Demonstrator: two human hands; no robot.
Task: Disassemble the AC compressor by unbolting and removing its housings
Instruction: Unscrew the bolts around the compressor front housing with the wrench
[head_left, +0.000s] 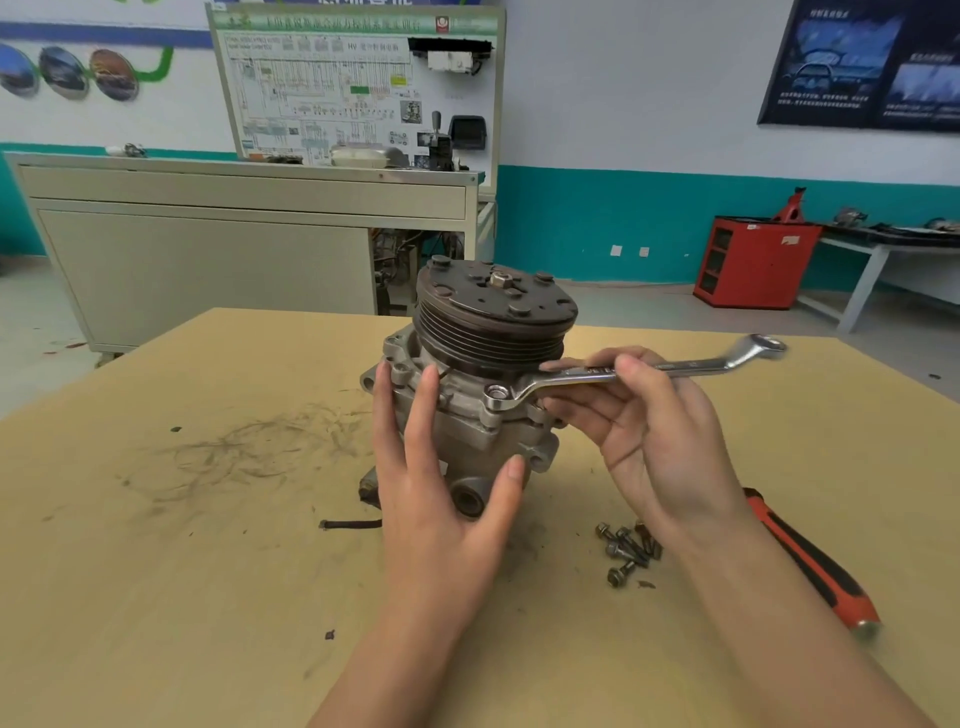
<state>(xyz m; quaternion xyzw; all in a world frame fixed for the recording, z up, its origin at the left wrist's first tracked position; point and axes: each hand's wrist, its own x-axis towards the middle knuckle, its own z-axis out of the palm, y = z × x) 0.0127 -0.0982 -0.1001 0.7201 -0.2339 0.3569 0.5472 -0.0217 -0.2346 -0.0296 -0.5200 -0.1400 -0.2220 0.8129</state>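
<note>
Left hand (441, 483): fingers straight and spread, pressed against the near side of the AC compressor (493, 322); grips nothing.
Right hand (654, 421): fingers curled round the shank of the wrench (675, 368).
wrench: ring end seated on a flange bolt.
AC compressor: upright on the table (208, 519), pulley uppermost.
Loose bolts (628, 551): clustered near the compressor, right side.
Orange-handled tool (810, 566): lying further right.

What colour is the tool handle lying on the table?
The handle is orange and black; the head view shows it best.
</note>
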